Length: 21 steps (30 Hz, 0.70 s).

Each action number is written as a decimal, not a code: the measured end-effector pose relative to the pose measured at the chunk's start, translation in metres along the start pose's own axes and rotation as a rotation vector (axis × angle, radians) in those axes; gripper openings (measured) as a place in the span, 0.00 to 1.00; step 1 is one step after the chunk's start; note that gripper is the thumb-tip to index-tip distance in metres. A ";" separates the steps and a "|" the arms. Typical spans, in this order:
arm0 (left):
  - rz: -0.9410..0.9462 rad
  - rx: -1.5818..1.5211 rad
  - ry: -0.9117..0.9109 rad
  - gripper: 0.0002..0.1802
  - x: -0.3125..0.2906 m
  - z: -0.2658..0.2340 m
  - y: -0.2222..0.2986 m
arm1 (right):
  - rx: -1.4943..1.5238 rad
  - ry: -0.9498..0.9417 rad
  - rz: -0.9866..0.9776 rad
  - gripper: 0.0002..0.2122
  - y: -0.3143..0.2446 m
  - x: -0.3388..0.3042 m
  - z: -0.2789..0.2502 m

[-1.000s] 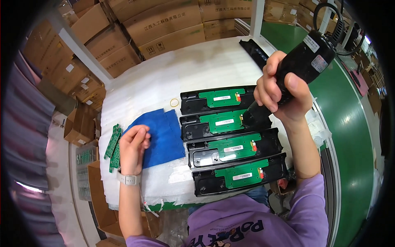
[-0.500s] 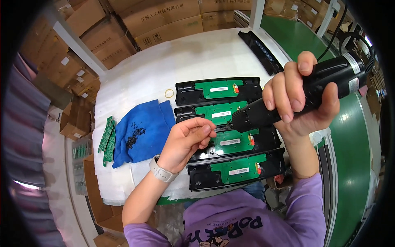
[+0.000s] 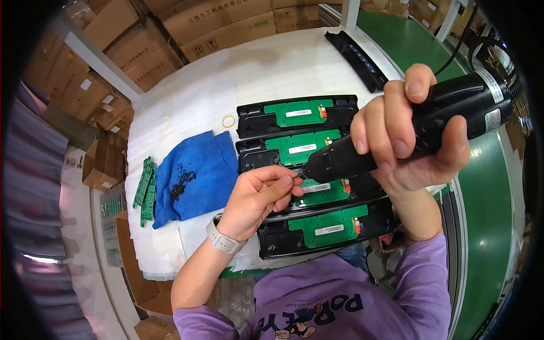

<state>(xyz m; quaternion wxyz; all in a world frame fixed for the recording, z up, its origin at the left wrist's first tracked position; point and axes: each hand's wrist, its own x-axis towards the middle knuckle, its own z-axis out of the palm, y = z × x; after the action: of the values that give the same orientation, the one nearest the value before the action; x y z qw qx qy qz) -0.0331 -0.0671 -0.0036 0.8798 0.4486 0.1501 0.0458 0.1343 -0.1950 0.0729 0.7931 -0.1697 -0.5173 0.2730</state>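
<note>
My right hand [image 3: 411, 127] is wrapped round a black electric screwdriver [image 3: 340, 158], held tilted with its nose down and to the left. At that nose, the fingertips of my left hand [image 3: 260, 195] are pinched together; whatever they hold is too small to make out. Below both hands, several black plastic panels lie in a column, each with a green circuit board: a far panel [image 3: 249, 120], a second one with its board [image 3: 289, 150], a third board [image 3: 317, 191] partly covered by the screwdriver and my left hand, and a near panel [image 3: 277, 243].
Left of the panels, a blue cloth [image 3: 209, 192] bears a pile of tiny black pieces [image 3: 182, 184]. Narrow green circuit boards [image 3: 144, 192] lie beside it. A yellow rubber band [image 3: 228, 121] and another black panel [image 3: 357, 61] lie farther back. Cardboard boxes [image 3: 215, 28] stand behind the table.
The screwdriver's nose has moved slightly left and up, and now meets my left fingertips. The whole view has shifted a little.
</note>
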 end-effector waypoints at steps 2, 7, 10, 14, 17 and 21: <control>0.012 0.022 0.005 0.09 0.000 0.000 -0.001 | -0.014 -0.025 0.025 0.20 0.002 0.000 0.000; 0.076 0.162 0.082 0.08 0.000 0.004 -0.003 | -0.072 0.000 0.087 0.19 0.005 -0.004 0.004; 0.158 0.280 0.115 0.07 -0.001 0.005 -0.005 | -0.117 0.036 0.081 0.19 0.009 -0.006 0.005; 0.175 0.159 0.105 0.08 -0.001 0.002 -0.007 | -0.074 0.155 -0.007 0.19 0.011 -0.006 0.006; 0.168 0.166 0.095 0.08 -0.001 0.002 -0.004 | -0.051 0.198 -0.008 0.18 0.012 -0.004 0.004; 0.079 0.405 0.082 0.08 -0.002 0.009 0.003 | -0.010 0.291 0.045 0.17 0.016 -0.003 0.003</control>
<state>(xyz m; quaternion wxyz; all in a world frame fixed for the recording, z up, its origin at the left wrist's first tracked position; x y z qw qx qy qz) -0.0321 -0.0723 0.0043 0.7624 0.6194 0.1745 0.0672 0.1270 -0.1836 0.0631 0.8526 -0.2232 -0.3942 0.2607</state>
